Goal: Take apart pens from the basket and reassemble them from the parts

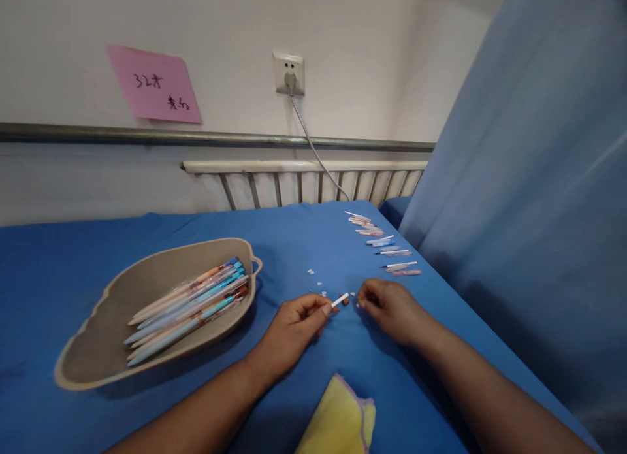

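Observation:
My left hand [304,317] pinches a thin white pen refill [340,300] between thumb and fingers, its white end pointing up and to the right. To the right of that end, my right hand [392,309] is closed with thumb and fingertips together just over the blue cloth. Whatever it may hold is hidden or too small to name. Several tiny white pieces [311,272] lie scattered on the cloth beyond and between the hands.
A beige tray [93,349] at left holds several pens [191,313]. Refills and pen parts [386,243] lie in a row along the right edge. A folded yellow cloth [337,418] lies in front. A blue curtain [529,179] hangs at right; a bed rail [298,166] stands behind.

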### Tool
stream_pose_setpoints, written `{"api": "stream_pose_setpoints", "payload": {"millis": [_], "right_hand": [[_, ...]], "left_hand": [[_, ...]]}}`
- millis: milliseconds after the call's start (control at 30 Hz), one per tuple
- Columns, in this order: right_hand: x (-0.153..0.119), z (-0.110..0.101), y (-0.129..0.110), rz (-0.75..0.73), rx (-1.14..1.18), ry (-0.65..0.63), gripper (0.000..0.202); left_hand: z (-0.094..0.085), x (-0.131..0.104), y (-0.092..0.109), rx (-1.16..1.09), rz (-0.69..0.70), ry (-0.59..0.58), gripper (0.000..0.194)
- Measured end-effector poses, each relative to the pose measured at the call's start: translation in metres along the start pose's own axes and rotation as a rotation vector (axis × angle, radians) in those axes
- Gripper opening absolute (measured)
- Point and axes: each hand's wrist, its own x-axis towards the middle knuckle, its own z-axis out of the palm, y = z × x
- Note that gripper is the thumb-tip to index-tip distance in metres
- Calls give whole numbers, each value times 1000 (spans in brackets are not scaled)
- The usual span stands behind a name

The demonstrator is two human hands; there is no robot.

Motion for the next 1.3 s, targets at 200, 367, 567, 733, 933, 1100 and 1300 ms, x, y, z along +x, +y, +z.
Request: {"api": "stream_pose_setpoints", "payload": {"millis": [200, 367, 567, 733, 933, 1100, 1300], "right_hand": [[1, -12, 12, 98, -168, 48, 9], [-1, -29, 26, 199, -303, -41, 8], [0, -24, 25, 167, -261, -62, 9], [-1, -22, 7, 39, 77, -3, 6], [-5, -20, -14, -106, 306, -23, 12], [-6, -23, -15, -162, 295, -44, 13], [-8, -24, -23, -125, 262, -73, 31]], "left_hand": [[-1, 3, -2, -87, -30, -10, 32], [-1, 5, -2, -117, -52, 10, 33], [0, 5, -3, -117, -57, 5, 34], [1, 3, -1, -79, -40, -6, 32], [2, 1, 0, -29, -27, -36, 30], [0, -1, 0, 51, 19, -60, 31], [3, -5, 1, 285, 160, -147, 25]]}}
